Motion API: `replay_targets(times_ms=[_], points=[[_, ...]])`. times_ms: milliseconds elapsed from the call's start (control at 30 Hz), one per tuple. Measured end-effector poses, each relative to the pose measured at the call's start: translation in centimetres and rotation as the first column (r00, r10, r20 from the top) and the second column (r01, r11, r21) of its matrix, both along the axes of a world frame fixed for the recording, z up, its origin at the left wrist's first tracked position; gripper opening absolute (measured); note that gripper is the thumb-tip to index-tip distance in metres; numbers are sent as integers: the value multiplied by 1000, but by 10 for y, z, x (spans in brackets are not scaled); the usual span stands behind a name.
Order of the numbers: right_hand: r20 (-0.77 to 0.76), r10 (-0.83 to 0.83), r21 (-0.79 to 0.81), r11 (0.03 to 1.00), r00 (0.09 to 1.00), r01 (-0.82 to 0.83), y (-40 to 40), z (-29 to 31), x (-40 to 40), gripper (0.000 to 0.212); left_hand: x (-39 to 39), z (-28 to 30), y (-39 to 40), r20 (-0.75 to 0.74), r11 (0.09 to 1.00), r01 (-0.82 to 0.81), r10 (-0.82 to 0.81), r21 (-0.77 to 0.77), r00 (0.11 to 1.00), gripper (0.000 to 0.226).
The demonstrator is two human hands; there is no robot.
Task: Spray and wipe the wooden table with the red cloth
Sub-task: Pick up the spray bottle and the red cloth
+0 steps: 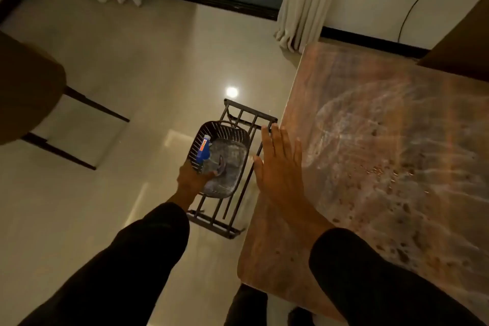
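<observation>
The wooden table point(383, 140) fills the right side, its top streaked with pale smears and droplets. My right hand point(280, 167) lies flat and open over the table's left edge, fingers spread. My left hand point(194, 178) reaches down into a dark perforated basket point(211, 127) and is closed around a blue spray bottle point(205, 149) with a red label. The basket stands on a low dark metal rack point(248, 116) beside the table. No red cloth is in view.
A chair point(29, 92) with dark legs stands at the left on the glossy tiled floor point(132, 74). Curtains point(304, 0) and a dark door frame are at the back. Another brown piece of furniture point(463, 42) borders the table's far right.
</observation>
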State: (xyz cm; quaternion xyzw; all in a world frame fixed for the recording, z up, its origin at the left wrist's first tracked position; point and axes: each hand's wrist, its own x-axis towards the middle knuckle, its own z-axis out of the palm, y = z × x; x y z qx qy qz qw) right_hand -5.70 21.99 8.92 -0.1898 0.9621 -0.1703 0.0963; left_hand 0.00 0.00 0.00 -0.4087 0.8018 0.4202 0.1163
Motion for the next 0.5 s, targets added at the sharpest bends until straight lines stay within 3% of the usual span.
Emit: replay_targets(times_ms=[33, 133, 233, 400, 500], points=[[15, -5, 8, 1000, 1000, 4, -4, -5, -3, 70, -3, -7, -1, -41, 997, -4, 8, 82, 999, 56], [-62, -21, -4, 1000, 998, 21, -7, -26, -8, 71, -12, -22, 7, -61, 988, -67, 77, 142, 995, 65], [-90, -30, -13, 1000, 995, 29, -6, -51, -7, 70, -21, -41, 9, -119, 963, -185, 211, 198, 970, 40], [-108, -27, -7, 1000, 994, 26, 4, -61, -8, 64, -35, -47, 8, -185, 973, -97, 137, 210, 973, 7], [-144, -40, -21, 999, 989, 37, 8, -48, -15, 67, -37, -38, 3, -272, 973, -59, 120, 222, 955, 13]])
